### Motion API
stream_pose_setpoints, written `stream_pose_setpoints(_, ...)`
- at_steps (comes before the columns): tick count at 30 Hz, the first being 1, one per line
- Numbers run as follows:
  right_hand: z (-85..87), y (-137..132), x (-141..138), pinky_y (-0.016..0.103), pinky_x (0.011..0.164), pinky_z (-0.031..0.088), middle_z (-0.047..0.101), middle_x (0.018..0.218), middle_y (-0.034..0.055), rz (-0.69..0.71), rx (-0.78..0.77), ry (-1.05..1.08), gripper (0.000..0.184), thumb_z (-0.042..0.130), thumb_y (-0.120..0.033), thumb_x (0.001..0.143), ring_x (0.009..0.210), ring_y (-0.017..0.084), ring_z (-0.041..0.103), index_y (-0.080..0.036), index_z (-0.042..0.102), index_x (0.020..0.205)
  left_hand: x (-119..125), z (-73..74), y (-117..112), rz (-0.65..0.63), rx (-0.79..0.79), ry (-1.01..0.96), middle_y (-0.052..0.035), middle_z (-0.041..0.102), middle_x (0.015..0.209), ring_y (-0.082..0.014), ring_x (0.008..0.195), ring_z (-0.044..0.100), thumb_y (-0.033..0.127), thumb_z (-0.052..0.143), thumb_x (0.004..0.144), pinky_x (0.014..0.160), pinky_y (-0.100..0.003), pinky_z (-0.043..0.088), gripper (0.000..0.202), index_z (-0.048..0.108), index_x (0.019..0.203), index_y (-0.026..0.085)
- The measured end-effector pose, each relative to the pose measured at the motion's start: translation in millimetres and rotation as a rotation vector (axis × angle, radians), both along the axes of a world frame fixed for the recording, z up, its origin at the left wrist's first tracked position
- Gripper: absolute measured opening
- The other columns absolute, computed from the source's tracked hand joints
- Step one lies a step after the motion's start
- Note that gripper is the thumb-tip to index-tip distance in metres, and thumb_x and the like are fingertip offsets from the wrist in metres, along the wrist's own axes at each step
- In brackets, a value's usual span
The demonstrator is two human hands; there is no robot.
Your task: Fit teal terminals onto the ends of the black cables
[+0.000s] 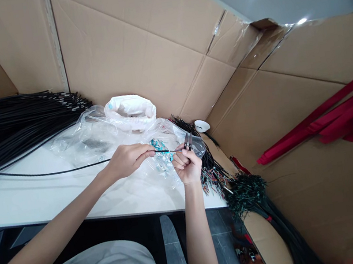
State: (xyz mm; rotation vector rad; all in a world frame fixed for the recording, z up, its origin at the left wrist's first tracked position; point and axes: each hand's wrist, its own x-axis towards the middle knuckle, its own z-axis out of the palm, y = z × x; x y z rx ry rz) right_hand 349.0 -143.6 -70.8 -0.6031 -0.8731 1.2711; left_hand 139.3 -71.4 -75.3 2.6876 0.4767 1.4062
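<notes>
We see two bare hands working above the front edge of a white table (22, 196). The left hand (127, 160) is pinched closed on one thin black cable (52, 172), gripping it close to its end; the cable trails away leftward across the table toward the left edge. The right hand (187, 166) is wrapped around one small pair of snips (187, 141), whose two blades point upward and stand slightly parted right at the cable's tip. The two hands sit near each other, not touching, joined only by the short stretch of cable between them.

Under and behind the hands lies one crumpled clear plastic bag (97, 140) holding small blue parts (158, 146), too many and too small to count. One white bag (130, 108) sits behind it toward the back edge. One large bundle of black cables (11, 127) lies along the back left part of the table. Another heap of cut cable pieces (212, 171) hangs over the right edge. One small white cup (202, 125) stands at the back right corner, against the cardboard wall (132, 45).
</notes>
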Motion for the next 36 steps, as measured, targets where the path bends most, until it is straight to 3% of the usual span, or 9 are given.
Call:
stream_pose_setpoints(6,-3.6,4,12,0.014,0.035,0.015,0.009,0.048,-0.0142,0.148,-0.142,0.003,0.014,0.072,-0.022,0.063,0.045,0.006,0.004,-0.017,0.064,0.074,-1,-0.1,-2,-0.007,-0.026,0.023,-0.0015,0.079,0.088,-0.0131,0.068,0.071,0.039,0.042,0.107,0.061,-0.023,0.047,0.037,0.071,0.099,0.019)
stream_pose_setpoints(12,-3.3,2,15,0.014,0.036,0.013,0.011,0.048,-0.0146,0.15,-0.129,-0.069,0.014,0.073,-0.018,0.064,0.044,0.005,0.005,-0.019,0.062,0.073,-2,4.4,-1,-0.022,-0.037,0.044,-0.0025,0.077,0.086,-0.0132,0.068,0.07,0.038,0.039,0.108,0.062,-0.023,0.048,0.038,0.07,0.099,0.018)
stream_pose_setpoints(19,0.3,-3,18,0.015,0.037,0.008,0.019,0.048,-0.0148,0.01,-0.07,-0.182,0.019,0.081,-0.022,0.062,0.042,0.002,0.008,-0.017,0.064,0.071,-4,8.2,-5,-0.065,-0.139,0.085,0.0002,0.075,0.083,-0.0113,0.063,0.066,0.033,0.038,0.107,0.062,-0.022,0.045,0.035,0.068,0.096,0.019)
stream_pose_setpoints(23,-2.9,0,12,0.017,0.039,0.009,0.021,0.049,-0.0138,-0.136,-0.011,-0.191,0.028,0.082,-0.029,0.06,0.043,0.002,0.01,-0.019,0.056,0.064,-3,13.8,-14,-0.117,-0.261,0.143,0.004,0.065,0.066,-0.0095,0.052,0.057,0.032,0.036,0.106,0.057,-0.022,0.041,0.038,0.061,0.081,0.019)
stream_pose_setpoints(27,-4.8,6,1,0.02,0.039,0.008,0.019,0.05,-0.0136,-0.311,0.039,-0.165,0.031,0.081,-0.035,0.061,0.043,0.003,0.009,-0.021,0.053,0.066,0,21.8,-20,-0.158,-0.33,0.207,0.0056,0.06,0.057,-0.0108,0.051,0.057,0.033,0.034,0.106,0.056,-0.022,0.041,0.037,0.06,0.085,0.019)
stream_pose_setpoints(31,-4.3,12,-8,0.022,0.039,0.008,0.016,0.05,-0.014,-0.451,0.056,-0.154,0.03,0.078,-0.038,0.064,0.043,0.004,0.008,-0.022,0.054,0.071,3,23.7,-19,-0.076,-0.358,0.263,0.0052,0.062,0.06,-0.0129,0.052,0.059,0.035,0.031,0.108,0.058,-0.024,0.04,0.036,0.061,0.095,0.02)
stream_pose_setpoints(34,-4.0,13,-12,0.023,0.04,0.008,0.018,0.051,-0.0137,-0.538,0.054,-0.163,0.028,0.076,-0.037,0.064,0.043,0.004,0.009,-0.022,0.054,0.071,5,18.3,-18,0.034,-0.269,0.235,0.0051,0.069,0.069,-0.0155,0.057,0.065,0.04,0.035,0.107,0.057,-0.024,0.04,0.03,0.056,0.119,0.021)
stream_pose_setpoints(36,-4.2,13,-14,0.023,0.041,0.009,0.022,0.051,-0.0129,-0.59,0.048,-0.179,0.025,0.075,-0.036,0.064,0.042,0.004,0.012,-0.021,0.055,0.071,7,13.6,-18,0.112,-0.194,0.184,0.0043,0.072,0.073,-0.016,0.059,0.067,0.043,0.039,0.107,0.056,-0.024,0.039,0.03,0.056,0.117,0.021)
